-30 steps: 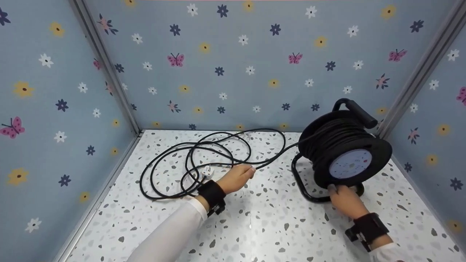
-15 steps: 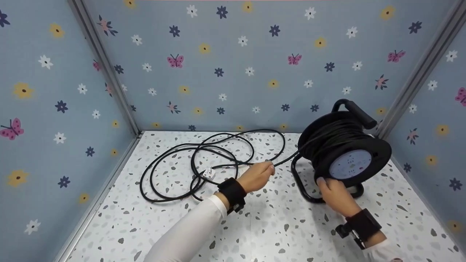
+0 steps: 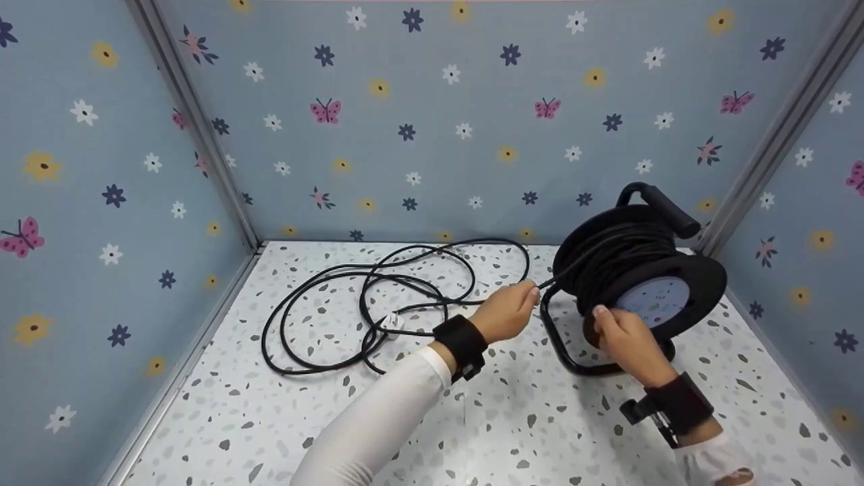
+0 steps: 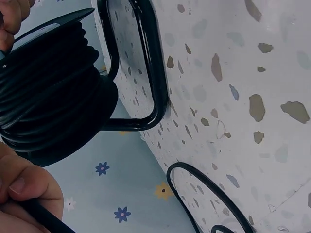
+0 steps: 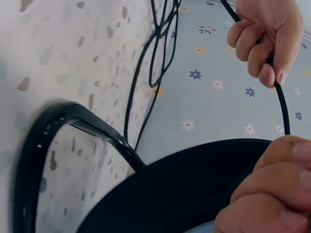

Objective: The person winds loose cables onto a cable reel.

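A black cable reel (image 3: 705,277) stands at the right on its tubular stand (image 3: 559,341), wound with black cable and tilted, its pale socket face (image 3: 658,297) toward me. My left hand (image 3: 505,312) grips the loose cable (image 5: 283,107) just left of the drum; the cable runs taut from the fist onto the windings. At the front flange's lower left, my right hand (image 3: 631,344) has its fingers curled round a small knob, mostly hidden by the fingers. In the left wrist view, the right hand's fingers (image 4: 10,22) sit at the flange's rim.
Loose loops of cable (image 3: 368,297) lie on the speckled white tabletop (image 3: 466,432) at left, with a white plug (image 3: 392,322) among them. The reel's carry handle (image 3: 668,210) rises near the back right corner. Flower-patterned panels (image 3: 432,101) enclose the back and both sides.
My left hand has moved right toward the reel with the cable. My right hand has swung from the drum's bottom up its left side, and the socket face has turned with it.
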